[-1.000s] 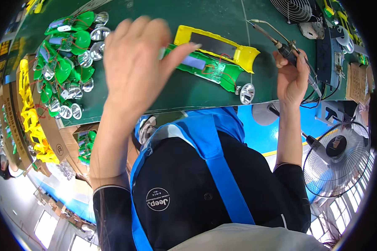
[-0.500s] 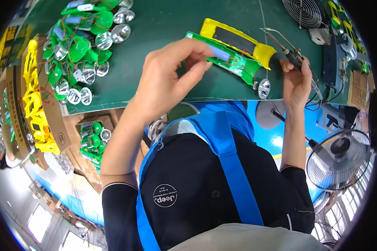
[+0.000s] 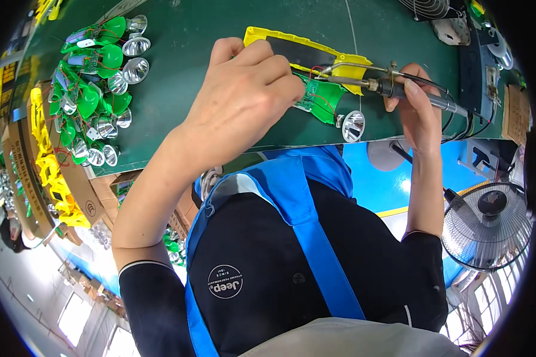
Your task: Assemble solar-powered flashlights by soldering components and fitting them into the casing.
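My right hand (image 3: 418,107) grips a soldering iron (image 3: 390,88). Its metal tip points left and lies over the small green circuit board (image 3: 308,95), but whether it touches cannot be seen. The board sits in a green plastic housing half (image 3: 327,101) with thin red wires. My left hand (image 3: 244,95) is closed above the housing's left part, fingers curled down; what they pinch is hidden. Behind lies a yellow housing half (image 3: 354,62) with a dark inner panel. A silver reflector cup (image 3: 353,126) rests at the housing's right end, near the table's front edge.
Several green housings (image 3: 89,98) with reflectors are piled at the left of the green table (image 3: 190,35). Yellow frames (image 3: 47,160) fill a box beyond its left edge. A dark box-shaped unit (image 3: 473,77) stands at the right, and a fan (image 3: 488,220) lower right.
My right hand has swung the soldering iron level, its tip now at the circuit board. My left hand has closed over the housing, covering its blue cylinder. The whole view has shifted a little.
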`<act>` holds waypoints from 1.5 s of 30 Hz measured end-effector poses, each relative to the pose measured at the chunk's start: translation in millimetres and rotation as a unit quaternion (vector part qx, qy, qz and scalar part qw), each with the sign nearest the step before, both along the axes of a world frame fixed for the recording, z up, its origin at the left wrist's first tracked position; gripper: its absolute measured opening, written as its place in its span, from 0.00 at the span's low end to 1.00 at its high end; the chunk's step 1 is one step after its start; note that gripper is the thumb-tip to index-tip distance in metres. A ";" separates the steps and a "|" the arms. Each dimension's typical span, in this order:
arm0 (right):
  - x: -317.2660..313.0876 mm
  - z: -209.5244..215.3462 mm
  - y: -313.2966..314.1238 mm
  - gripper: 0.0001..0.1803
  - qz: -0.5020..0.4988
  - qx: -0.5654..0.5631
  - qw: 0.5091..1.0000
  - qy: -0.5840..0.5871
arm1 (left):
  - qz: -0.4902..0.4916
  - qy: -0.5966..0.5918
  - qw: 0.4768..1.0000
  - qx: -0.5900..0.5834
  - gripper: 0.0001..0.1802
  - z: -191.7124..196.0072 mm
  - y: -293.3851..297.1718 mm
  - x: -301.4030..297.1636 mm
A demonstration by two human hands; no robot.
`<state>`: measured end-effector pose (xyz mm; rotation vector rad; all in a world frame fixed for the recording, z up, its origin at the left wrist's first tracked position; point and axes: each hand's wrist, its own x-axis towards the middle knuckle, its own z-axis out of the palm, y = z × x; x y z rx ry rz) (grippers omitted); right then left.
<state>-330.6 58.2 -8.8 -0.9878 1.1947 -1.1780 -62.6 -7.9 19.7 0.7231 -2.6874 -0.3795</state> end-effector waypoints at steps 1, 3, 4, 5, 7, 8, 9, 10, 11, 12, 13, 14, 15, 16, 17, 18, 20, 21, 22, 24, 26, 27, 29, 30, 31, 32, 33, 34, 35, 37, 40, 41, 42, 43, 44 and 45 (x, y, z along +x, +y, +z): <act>-1.0 0.3 -2.7 0.14 0.011 0.004 1.000 0.014 | 0.002 -0.004 1.000 0.002 0.03 2.2 0.0 -1.9; -1.8 2.7 -8.1 0.15 0.026 0.022 0.999 0.022 | -0.018 -0.078 0.997 -0.012 0.03 6.6 -1.2 -5.9; -1.8 4.1 -10.5 0.16 0.039 0.037 0.998 0.033 | -0.017 -0.080 0.997 -0.009 0.03 7.2 -1.9 -7.9; -1.1 5.5 -12.6 0.16 0.040 0.039 0.998 0.032 | -0.013 -0.083 0.996 -0.008 0.04 7.5 -2.6 -9.9; 2.7 8.6 -14.3 0.17 0.071 0.050 0.994 0.064 | -0.007 -0.088 0.996 -0.008 0.04 8.4 -2.1 -10.9; 3.9 9.1 -14.5 0.17 0.072 0.050 0.994 0.063 | -0.005 -0.098 0.995 -0.007 0.04 8.5 -2.1 -11.0; 4.2 8.8 -15.3 0.17 0.087 0.050 0.992 0.073 | -0.005 -0.109 0.994 -0.004 0.05 8.1 -3.0 -11.5; 4.8 8.8 -15.9 0.18 0.102 0.049 0.990 0.083 | -0.005 -0.109 0.994 -0.003 0.05 7.9 -3.6 -11.7; 6.0 9.7 -16.1 0.18 0.102 0.050 0.990 0.083 | -0.005 -0.105 0.994 0.000 0.05 7.7 -4.1 -11.7; 7.6 11.3 -15.9 0.17 0.102 0.051 0.990 0.081 | -0.005 -0.101 0.995 0.003 0.05 7.5 -4.3 -11.6; 9.0 12.3 -15.5 0.17 0.102 0.051 0.990 0.079 | -0.004 -0.101 0.995 0.004 0.05 7.6 -4.5 -11.5; 10.2 12.0 -14.9 0.17 0.102 0.052 0.990 0.079 | -0.004 -0.106 0.994 0.005 0.05 7.8 -4.6 -11.6; 11.6 11.2 -14.0 0.16 0.091 0.047 0.991 0.083 | -0.005 -0.110 0.994 0.006 0.05 8.1 -4.6 -11.5; 12.5 10.3 -13.4 0.16 0.081 0.042 0.992 0.087 | -0.004 -0.110 0.994 0.007 0.05 8.5 -4.6 -11.6; 12.5 9.3 -13.0 0.16 0.081 0.043 0.992 0.087 | -0.004 -0.110 0.994 0.008 0.05 8.7 -4.7 -11.7; 11.6 8.3 -12.5 0.15 0.082 0.039 0.993 0.078 | -0.004 -0.110 0.994 0.009 0.05 8.8 -4.7 -11.7; 10.8 8.0 -12.3 0.15 0.084 0.037 0.993 0.068 | -0.004 -0.107 0.994 0.011 0.05 8.3 -4.6 -11.3; 10.7 8.4 -11.8 0.15 0.083 0.038 0.993 0.072 | -0.004 -0.105 0.994 0.012 0.05 8.2 -4.3 -11.1; 10.6 8.6 -11.3 0.15 0.081 0.039 0.993 0.076 | -0.004 -0.105 0.994 0.013 0.05 7.7 -4.3 -10.9; 10.4 8.9 -10.5 0.15 0.079 0.040 0.993 0.083 | 0.001 -0.101 0.995 0.019 0.05 7.0 -4.8 -10.5; 9.8 9.2 -9.0 0.15 0.076 0.041 0.992 0.090 | 0.002 -0.103 0.994 0.022 0.05 8.1 -4.7 -10.7; 9.1 8.7 -7.0 0.16 0.068 0.031 0.994 0.077 | 0.003 -0.105 0.994 0.025 0.05 8.4 -4.5 -10.8; 4.5 5.5 -3.3 0.16 0.059 0.020 0.996 0.063 | 0.002 -0.108 0.994 0.023 0.05 9.8 -4.7 -11.1; -0.9 1.8 -1.3 0.16 0.049 0.014 0.996 0.073 | 0.001 -0.111 0.994 0.021 0.05 9.9 -5.0 -11.7; -3.8 -0.3 0.1 0.16 0.039 0.007 0.996 0.084 | 0.000 -0.112 0.994 0.020 0.05 9.5 -5.1 -11.8; -3.3 -0.6 0.7 0.16 0.038 0.007 0.996 0.083 | 0.000 -0.110 0.994 0.019 0.05 8.8 -5.2 -11.6; -2.1 0.1 0.7 0.16 0.030 0.003 0.997 0.075 | 0.001 -0.108 0.994 0.017 0.05 9.1 -5.3 -11.6; -1.3 0.7 0.8 0.16 0.022 0.000 0.998 0.067 | 0.000 -0.109 0.994 0.017 0.05 9.6 -5.3 -11.9; -1.4 1.0 0.7 0.16 0.021 0.000 0.998 0.066 | 0.002 -0.111 0.994 0.015 0.05 10.1 -5.2 -12.2; -1.3 0.2 0.1 0.16 0.027 0.001 0.998 0.056 | 0.003 -0.113 0.994 0.012 0.05 9.9 -4.9 -12.5; 3.5 5.4 0.8 0.16 0.037 0.012 0.998 0.054 | 0.003 -0.110 0.994 0.016 0.04 10.4 -4.4 -12.6; 5.2 5.5 0.9 0.16 0.037 0.012 0.998 0.054 | 0.003 -0.110 0.994 0.016 0.04 10.6 -4.3 -12.5; 6.6 5.0 1.1 0.16 0.053 0.005 0.996 0.075 | 0.003 -0.109 0.994 0.016 0.04 10.4 -4.2 -12.5; 7.3 4.6 1.3 0.16 0.068 -0.002 0.993 0.096 | 0.003 -0.109 0.994 0.016 0.04 10.3 -4.2 -12.5; 7.0 4.2 1.0 0.16 0.073 0.014 0.992 0.105 | 0.001 -0.111 0.994 0.015 0.04 10.3 -4.2 -12.5; 8.5 4.3 1.1 0.16 0.073 0.014 0.992 0.105 | -0.001 -0.113 0.994 0.015 0.04 10.2 -4.4 -12.2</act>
